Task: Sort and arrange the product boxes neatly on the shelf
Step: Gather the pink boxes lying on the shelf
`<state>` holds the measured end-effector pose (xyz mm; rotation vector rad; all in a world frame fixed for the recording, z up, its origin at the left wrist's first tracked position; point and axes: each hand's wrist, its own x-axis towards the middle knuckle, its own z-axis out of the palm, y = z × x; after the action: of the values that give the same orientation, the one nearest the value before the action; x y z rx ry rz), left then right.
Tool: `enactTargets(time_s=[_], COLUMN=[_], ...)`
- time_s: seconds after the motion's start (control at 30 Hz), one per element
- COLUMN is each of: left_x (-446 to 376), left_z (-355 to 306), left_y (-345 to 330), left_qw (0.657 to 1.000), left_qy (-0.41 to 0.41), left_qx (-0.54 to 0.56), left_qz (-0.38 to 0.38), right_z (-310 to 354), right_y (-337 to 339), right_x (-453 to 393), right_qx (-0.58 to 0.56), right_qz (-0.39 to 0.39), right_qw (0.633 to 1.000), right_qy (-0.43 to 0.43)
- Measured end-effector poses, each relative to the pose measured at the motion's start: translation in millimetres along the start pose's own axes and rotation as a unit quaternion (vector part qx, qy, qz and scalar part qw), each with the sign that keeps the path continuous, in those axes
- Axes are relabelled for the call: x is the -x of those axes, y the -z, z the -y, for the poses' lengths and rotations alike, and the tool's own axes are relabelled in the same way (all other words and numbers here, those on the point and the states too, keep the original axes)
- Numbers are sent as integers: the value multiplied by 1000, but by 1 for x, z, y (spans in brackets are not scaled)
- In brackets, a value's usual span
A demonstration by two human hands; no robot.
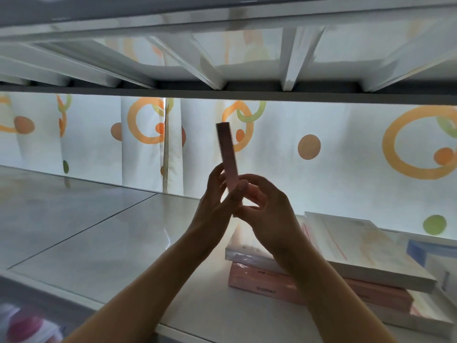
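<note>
Both hands hold a slim pink box (227, 154) upright above the shelf (103, 233): the left hand (214, 194) pinches its lower end, the right hand (262, 209) curls round its base. It seems mid-sort; next, set it down squarely near the stack (321, 273) on the right.

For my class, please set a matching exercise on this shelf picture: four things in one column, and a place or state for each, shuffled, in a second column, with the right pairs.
Things
1. slim pink box
2. white flat box
3. pink flat box
4. curtain

Places or states
A. bottom of the stack
B. hangs behind the shelf
C. held upright by left hand and right hand
D. lies on top of the stack

Pairs: 1-C, 2-D, 3-A, 4-B
</note>
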<state>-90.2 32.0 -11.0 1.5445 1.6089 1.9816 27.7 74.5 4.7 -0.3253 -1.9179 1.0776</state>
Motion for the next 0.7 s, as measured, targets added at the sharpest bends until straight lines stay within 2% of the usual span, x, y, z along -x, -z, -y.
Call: enactTargets(time_s=[0.07,0.13,0.27,0.37,0.43,0.53,0.7], left_x=[-1,-4,-2,2,3,5,5], left_z=[0,0,-5,-7,-6,-8,-6], left_y=[3,9,16,26,30,28,25], left_qw=[999,997,993,991,987,984,979], left_qy=[1,8,-7,-24,-42,-52,-73], left_qx=[0,16,80,55,16,-31,-71], left_qz=[-33,-73,-84,-120,-154,-170,-176], right_z=[2,-1,-4,-2,-3,-7,-8], right_y=[-5,-6,-5,2,4,4,8], right_x=[2,2,-2,-1,-3,-7,-7], right_qx=[30,62,93,117,99,56,13], right_qz=[33,29,-79,-128,-107,-61,-55], right_qw=[999,998,992,985,988,996,997], right_qy=[8,11,19,-15,-41,-30,-50])
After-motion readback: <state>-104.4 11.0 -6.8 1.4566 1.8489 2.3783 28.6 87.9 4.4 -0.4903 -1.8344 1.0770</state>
